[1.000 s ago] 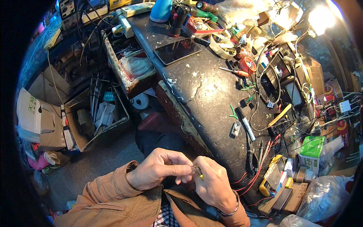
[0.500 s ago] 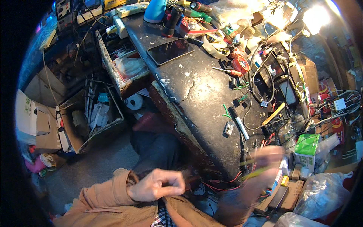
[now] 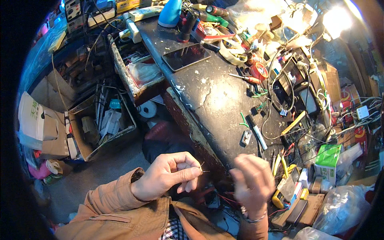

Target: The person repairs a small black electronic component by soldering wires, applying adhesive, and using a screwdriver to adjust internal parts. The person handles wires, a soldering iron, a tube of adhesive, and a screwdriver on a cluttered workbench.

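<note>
My left hand [image 3: 172, 176] is closed in a pinch, thumb against the curled forefinger, above my lap. Two thin wire leads [image 3: 205, 171] stick out from its fingertips; the body of that small part is hidden in the grip. Across from it, over the front corner of the black workbench [image 3: 224, 136], hovers my right hand [image 3: 254, 180]. Its fingers are bent and smeared by motion, so whether they hold anything cannot be made out. Yellow-handled pliers [image 3: 285, 166] lie just to its right, beside a yellow multimeter [image 3: 282, 192].
On the bench lie a black-and-white marker pen [image 3: 257, 133], a small clear-cased part [image 3: 246, 137], a red-handled screwdriver [image 3: 245, 78] and a dark phone [image 3: 186, 57]. Tangled cables [image 3: 276, 108] crowd the right side. An open drawer [image 3: 138, 78] and a cardboard box [image 3: 104, 124] stand left.
My right hand has moved left from the bench's right front edge, nearer my left hand. My left hand has turned, now showing the leads. Yellow-handled pliers now show clearly where the right hand was blurred.
</note>
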The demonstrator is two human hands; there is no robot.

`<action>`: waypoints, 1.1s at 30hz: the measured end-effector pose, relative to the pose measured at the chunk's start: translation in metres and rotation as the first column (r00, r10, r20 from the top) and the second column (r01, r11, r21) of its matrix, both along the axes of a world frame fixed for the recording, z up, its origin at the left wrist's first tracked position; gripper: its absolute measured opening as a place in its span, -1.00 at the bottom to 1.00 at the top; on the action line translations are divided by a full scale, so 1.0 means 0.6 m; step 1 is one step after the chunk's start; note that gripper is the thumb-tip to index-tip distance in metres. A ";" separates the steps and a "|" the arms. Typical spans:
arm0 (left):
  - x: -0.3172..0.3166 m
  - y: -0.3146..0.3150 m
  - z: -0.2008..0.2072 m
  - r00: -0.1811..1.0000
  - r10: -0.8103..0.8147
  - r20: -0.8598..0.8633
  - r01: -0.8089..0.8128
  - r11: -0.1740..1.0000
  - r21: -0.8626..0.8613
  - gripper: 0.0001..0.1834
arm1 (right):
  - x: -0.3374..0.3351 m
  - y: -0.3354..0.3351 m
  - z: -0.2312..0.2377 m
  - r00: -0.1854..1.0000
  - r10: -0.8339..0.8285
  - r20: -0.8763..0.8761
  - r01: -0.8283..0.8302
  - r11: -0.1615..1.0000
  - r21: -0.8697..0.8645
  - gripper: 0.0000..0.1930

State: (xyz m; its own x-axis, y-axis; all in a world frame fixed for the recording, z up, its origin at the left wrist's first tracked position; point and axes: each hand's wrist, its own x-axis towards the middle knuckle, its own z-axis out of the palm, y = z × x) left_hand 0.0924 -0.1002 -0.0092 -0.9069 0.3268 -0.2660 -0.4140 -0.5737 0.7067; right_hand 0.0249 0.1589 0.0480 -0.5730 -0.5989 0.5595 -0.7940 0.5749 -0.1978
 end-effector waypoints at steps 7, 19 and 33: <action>-0.009 0.001 -0.011 0.997 -0.072 0.028 0.069 0.992 0.109 -0.82 | -0.001 -0.040 0.007 0.961 0.274 -0.036 -0.269 0.958 0.095 -0.63; -0.015 0.001 -0.016 0.993 -0.053 -0.106 0.046 0.997 -0.062 -0.82 | 0.006 -0.066 0.001 0.986 0.142 0.087 -0.149 0.986 0.079 -0.82; -0.012 0.011 -0.014 0.834 0.060 -0.549 -0.346 0.831 -0.435 -0.90 | 0.002 -0.058 -0.012 -0.436 0.499 0.749 0.551 0.806 -0.217 -0.84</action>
State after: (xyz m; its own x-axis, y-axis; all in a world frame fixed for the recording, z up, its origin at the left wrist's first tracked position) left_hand 0.0849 -0.0934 -0.0174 -0.9837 0.0699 0.1655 0.1572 -0.1115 0.9813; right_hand 0.0263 0.1240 0.0409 -0.4787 -0.5905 -0.6497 0.8035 0.0036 -0.5953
